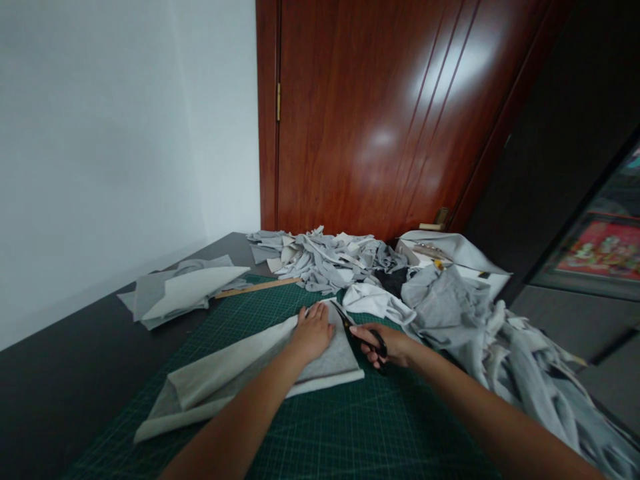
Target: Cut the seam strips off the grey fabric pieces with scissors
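A folded length of grey fabric (225, 360) with pale edges lies across the green cutting mat (360, 427). My left hand (315, 331) rests flat on its upper right part, fingers stretched out and pressing it down. In my right hand (385, 345) is a pair of black-handled scissors (349, 323), with fingers wrapped through the handles. The blades point away to the upper left, at the fabric's right edge near the far corner. Whether the blades are fully closed is hard to make out.
Grey cloth scraps (330, 257) heap at the back. A wooden ruler (257, 288) lies on the mat's far edge, beside stacked cut pieces (185, 290). A white box (413, 253) and bunched grey cloth (530, 360) stand right. Behind are a brown door (360, 120) and white wall (125, 120).
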The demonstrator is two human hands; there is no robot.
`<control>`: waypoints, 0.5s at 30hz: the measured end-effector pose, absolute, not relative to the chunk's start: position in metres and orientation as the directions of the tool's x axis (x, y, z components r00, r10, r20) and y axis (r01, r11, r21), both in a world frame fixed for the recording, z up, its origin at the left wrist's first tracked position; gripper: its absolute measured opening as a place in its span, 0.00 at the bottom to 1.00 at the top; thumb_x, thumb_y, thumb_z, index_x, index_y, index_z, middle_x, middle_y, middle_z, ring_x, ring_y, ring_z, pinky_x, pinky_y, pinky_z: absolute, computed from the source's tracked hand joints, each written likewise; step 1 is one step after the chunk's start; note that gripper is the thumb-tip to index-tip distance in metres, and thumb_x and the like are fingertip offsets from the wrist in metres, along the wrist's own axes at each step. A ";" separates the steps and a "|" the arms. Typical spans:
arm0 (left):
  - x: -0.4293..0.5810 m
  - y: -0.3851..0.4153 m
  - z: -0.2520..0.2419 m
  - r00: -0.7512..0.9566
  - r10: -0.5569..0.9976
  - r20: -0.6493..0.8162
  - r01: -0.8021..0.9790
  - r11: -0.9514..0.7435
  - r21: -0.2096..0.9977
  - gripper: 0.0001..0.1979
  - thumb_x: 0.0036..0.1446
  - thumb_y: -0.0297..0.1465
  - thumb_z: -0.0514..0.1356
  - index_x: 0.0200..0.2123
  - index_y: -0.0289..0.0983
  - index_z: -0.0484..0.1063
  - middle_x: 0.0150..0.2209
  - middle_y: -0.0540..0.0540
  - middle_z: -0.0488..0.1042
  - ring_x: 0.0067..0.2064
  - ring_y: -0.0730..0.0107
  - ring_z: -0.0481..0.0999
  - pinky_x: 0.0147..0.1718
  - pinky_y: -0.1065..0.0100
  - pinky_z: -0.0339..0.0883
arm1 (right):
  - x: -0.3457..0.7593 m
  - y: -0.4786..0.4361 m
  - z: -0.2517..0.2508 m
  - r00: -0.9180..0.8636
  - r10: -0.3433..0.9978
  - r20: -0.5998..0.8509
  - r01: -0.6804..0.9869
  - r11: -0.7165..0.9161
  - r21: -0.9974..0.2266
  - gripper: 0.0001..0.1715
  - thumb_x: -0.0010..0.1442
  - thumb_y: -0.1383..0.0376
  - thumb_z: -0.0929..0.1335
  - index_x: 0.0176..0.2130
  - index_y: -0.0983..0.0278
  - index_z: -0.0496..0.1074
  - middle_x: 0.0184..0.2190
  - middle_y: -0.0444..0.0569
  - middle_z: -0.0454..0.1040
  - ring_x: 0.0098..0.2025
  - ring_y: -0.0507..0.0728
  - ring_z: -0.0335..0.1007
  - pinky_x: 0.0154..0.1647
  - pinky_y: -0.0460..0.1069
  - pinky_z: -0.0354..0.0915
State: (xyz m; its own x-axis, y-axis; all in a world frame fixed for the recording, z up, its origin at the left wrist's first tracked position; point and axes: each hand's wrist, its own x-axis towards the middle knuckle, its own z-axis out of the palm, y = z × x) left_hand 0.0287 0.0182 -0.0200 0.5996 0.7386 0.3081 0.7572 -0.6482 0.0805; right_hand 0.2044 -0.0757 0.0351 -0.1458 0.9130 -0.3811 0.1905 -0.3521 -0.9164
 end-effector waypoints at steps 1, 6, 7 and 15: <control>0.028 0.017 -0.019 0.598 0.738 0.313 0.757 -0.649 0.083 0.24 0.66 0.35 0.46 0.62 0.30 0.58 0.64 0.36 0.61 0.66 0.55 0.55 0.62 0.46 0.46 | 0.204 -0.076 0.034 -0.134 0.920 -0.369 0.188 -0.342 -0.921 0.27 0.54 0.43 0.70 0.32 0.63 0.63 0.17 0.34 0.61 0.13 0.44 0.56 0.11 0.39 0.55; 0.026 0.011 -0.010 0.563 0.736 0.377 0.773 -0.630 0.077 0.22 0.65 0.36 0.50 0.56 0.29 0.66 0.57 0.36 0.69 0.59 0.51 0.61 0.56 0.52 0.54 | 0.206 -0.083 0.031 -0.104 0.928 -0.359 0.141 -0.344 -0.929 0.27 0.55 0.43 0.69 0.31 0.63 0.62 0.17 0.35 0.62 0.13 0.44 0.56 0.11 0.39 0.54; 0.025 0.010 -0.008 0.553 0.739 0.384 0.782 -0.620 0.068 0.21 0.64 0.37 0.51 0.54 0.29 0.67 0.55 0.36 0.70 0.57 0.50 0.62 0.54 0.53 0.56 | 0.208 -0.085 0.031 -0.103 0.925 -0.366 0.127 -0.352 -0.927 0.27 0.55 0.43 0.69 0.31 0.63 0.62 0.18 0.35 0.62 0.13 0.44 0.56 0.11 0.39 0.55; 0.026 0.003 0.001 0.522 0.775 0.356 0.826 -0.563 0.013 0.21 0.64 0.35 0.50 0.52 0.27 0.71 0.53 0.33 0.70 0.53 0.49 0.64 0.50 0.53 0.59 | 0.245 -0.105 0.027 -0.064 0.920 -0.386 -0.003 -0.387 -0.922 0.32 0.50 0.40 0.71 0.36 0.63 0.63 0.19 0.34 0.61 0.15 0.43 0.55 0.14 0.38 0.58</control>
State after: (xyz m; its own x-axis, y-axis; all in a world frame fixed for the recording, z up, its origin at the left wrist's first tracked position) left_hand 0.0259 0.0028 0.0006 0.5225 0.7750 0.3556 0.8263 -0.5631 0.0131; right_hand 0.2447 -0.1053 0.0270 -0.0644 0.9203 -0.3859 -0.0031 -0.3869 -0.9221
